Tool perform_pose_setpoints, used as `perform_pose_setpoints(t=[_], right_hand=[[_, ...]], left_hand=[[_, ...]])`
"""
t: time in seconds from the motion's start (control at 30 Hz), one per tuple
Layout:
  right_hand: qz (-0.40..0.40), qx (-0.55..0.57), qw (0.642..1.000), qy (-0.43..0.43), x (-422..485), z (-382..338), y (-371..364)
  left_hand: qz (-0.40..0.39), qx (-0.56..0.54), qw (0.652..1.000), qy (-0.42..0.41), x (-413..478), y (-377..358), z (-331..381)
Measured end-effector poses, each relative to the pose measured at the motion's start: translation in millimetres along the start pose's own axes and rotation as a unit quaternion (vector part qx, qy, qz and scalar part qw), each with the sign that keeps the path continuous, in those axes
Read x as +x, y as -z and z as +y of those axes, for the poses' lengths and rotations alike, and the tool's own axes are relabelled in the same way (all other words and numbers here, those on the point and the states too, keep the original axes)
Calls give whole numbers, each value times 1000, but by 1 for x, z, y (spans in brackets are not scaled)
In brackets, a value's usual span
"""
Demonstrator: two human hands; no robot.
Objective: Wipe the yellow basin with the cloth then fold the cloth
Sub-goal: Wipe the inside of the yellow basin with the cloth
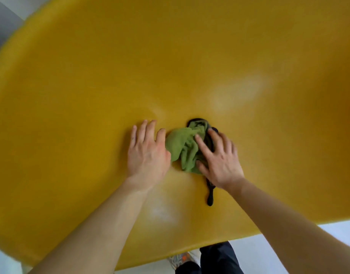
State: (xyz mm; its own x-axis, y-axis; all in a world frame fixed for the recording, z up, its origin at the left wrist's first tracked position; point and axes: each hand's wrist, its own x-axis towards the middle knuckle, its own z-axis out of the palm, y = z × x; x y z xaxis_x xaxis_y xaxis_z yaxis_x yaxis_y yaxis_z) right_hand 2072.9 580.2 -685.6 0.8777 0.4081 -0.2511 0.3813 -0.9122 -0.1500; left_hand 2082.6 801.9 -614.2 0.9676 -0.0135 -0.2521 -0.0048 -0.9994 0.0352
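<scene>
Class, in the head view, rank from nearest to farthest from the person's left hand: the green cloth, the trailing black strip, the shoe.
1. green cloth, touching the left hand on its thumb side.
2. black strip, lower right, trailing from the cloth.
3. shoe, bottom edge, below the yellow basin.

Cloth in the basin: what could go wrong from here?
1. The cloth is bunched under the right hand, whose fingers are spread, so it may miss the pale patches on the yellow basin.
2. A dark strip trails toward the near rim and could drag or snag.
3. The left hand lies flat against the cloth's edge and may block the stroke.
</scene>
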Motion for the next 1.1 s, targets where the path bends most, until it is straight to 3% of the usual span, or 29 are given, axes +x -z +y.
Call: perform_pose_setpoints(t=[0.23, 0.37, 0.47, 0.57, 0.63, 0.7, 0.73, 0.8, 0.87, 0.93, 1.1], right_hand=[[27, 83, 979, 186, 12, -92, -28], [52, 46, 954, 291, 45, -90, -6], [19, 17, 983, 183, 93, -66, 31], [99, 64, 993, -2, 133, -42, 88], [213, 144, 961, -105, 145, -32, 128], [350, 240, 890, -169, 154, -35, 164], [396, 275, 857, -180, 162, -42, 179], [420, 319, 828, -191, 180, -66, 197], [419, 339, 817, -204, 194, -96, 199], [379, 351, 840, -166, 189, -130, 182], [125, 323, 936, 59, 140, -201, 117]], left_hand=[[49, -24, 998, 1, 3, 9, -10], [81, -28, 996, 15, 5, 29, -26], [149, -35, 988, 24, 13, 64, -41], [238, -50, 969, 38, 22, 109, -57], [265, -50, 961, 59, 23, 134, -68], [272, -40, 957, 90, 20, 151, -77], [268, -31, 956, 112, 18, 155, -81], [246, -19, 955, 166, 14, 160, -89], [220, -23, 949, 223, 12, 161, -97], [208, -44, 943, 257, 13, 161, -102], [241, -168, 912, 287, 18, 167, -103]])
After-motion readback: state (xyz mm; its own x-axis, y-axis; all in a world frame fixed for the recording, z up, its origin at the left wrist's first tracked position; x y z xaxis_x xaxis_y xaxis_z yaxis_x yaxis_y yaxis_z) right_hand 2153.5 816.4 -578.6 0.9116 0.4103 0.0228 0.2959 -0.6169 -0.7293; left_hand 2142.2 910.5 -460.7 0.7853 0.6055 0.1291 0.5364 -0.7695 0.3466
